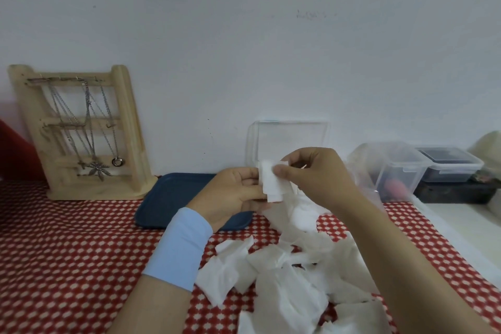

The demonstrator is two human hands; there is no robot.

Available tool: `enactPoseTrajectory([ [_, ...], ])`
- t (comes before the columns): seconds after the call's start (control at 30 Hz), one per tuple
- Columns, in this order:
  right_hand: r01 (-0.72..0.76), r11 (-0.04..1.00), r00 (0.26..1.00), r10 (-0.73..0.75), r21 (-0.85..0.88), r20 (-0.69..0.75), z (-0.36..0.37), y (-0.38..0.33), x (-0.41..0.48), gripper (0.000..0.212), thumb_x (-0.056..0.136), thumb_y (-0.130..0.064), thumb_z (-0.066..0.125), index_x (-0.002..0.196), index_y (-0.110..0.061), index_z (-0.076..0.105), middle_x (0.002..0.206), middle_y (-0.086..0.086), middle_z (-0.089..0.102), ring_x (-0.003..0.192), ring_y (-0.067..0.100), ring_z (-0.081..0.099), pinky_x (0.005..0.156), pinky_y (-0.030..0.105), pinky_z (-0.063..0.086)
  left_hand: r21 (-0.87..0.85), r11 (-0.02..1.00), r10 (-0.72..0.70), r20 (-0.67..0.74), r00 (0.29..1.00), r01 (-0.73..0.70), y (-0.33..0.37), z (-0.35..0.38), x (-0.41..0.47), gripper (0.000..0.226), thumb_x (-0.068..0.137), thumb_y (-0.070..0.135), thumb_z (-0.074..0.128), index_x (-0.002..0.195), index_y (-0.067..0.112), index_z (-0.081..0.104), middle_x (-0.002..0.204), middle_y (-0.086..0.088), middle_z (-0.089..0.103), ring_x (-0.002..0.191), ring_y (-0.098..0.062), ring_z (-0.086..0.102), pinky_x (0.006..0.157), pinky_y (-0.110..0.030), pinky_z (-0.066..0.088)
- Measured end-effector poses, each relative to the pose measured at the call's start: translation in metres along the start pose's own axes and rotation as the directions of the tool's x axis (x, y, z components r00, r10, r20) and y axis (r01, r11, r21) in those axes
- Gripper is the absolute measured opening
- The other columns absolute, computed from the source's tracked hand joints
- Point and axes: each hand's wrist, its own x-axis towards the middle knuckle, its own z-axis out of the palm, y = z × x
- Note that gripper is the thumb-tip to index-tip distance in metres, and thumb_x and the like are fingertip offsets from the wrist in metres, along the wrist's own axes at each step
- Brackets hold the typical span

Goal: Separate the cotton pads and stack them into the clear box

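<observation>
A small stack of white cotton pads [273, 184] is held upright between both hands, in front of the clear box [290, 138] that stands against the wall. My left hand [233, 195], with a light blue wristband, grips the stack from the left. My right hand [314, 173] pinches the front pad's top edge between thumb and fingers. A loose heap of several white cotton pads [292, 279] lies on the red patterned cloth below my hands. The box's lower part is hidden behind my hands.
A blue tray [173, 192] lies left of my hands. A wooden jewelry stand [81, 133] with chains leans at the back left. Lidded plastic containers [401, 168] and a dark box [455, 192] sit at the right, beside a clear plastic bag [363, 171].
</observation>
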Motion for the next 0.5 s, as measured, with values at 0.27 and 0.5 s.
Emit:
enactPoseTrajectory([
  [0.27,-0.091,0.988,0.990,0.076,0.125,0.117,-0.0010,-0.0008,-0.0010,0.022,0.085,-0.018,0.080,0.106,-0.021,0.074,0.071,-0.002,0.064,0.049,0.005,0.058,0.050,0.025,0.049,-0.072,0.997,-0.044,-0.017,0.999,0.042,0.0066,0.0012,-0.0018,0.026,0.099,0.024,0.061,0.114,0.005,0.068,0.103,-0.013,0.078,0.095,-0.026,0.076,0.077,-0.035,0.063],
  [0.5,-0.117,0.982,0.985,0.096,0.145,0.144,-0.0029,-0.0019,-0.0009,0.026,0.083,-0.017,0.082,0.107,-0.019,0.071,0.072,-0.002,0.073,0.054,0.009,0.063,0.048,0.028,0.047,-0.021,0.999,-0.033,-0.106,0.994,0.031,0.0008,-0.0021,0.0015,0.017,0.094,0.014,0.069,0.110,0.009,0.071,0.105,-0.010,0.078,0.096,-0.025,0.076,0.077,-0.034,0.063],
])
